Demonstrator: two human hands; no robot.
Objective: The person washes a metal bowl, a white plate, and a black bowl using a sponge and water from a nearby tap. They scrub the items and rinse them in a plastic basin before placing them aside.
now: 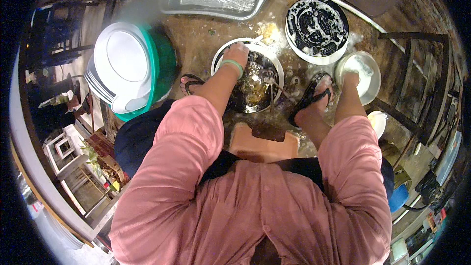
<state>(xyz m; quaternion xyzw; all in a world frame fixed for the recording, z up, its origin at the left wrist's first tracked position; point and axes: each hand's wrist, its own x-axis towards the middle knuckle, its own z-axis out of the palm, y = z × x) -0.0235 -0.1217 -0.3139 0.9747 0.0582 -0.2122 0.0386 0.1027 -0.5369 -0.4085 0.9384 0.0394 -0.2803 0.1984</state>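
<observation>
My left hand (237, 54), with a pale green band at its wrist, is closed over the upper left rim of a round white-rimmed bowl (280, 66). Inside the bowl is a dark, shiny, wet surface with yellowish bits, and a metal spoon (269, 79) leans at its right. My right hand (350, 79) dips into a translucent tub (371, 91) holding white suds. Its fingers are hidden in there.
A grey basin of water (167, 0) stands at the far side. Beyond the tub sits a black perforated disc with foam (319, 27) on a white base. White plates (122, 54) fill a green tub (156, 64) at left. An orange stool (245, 142) is nearest me.
</observation>
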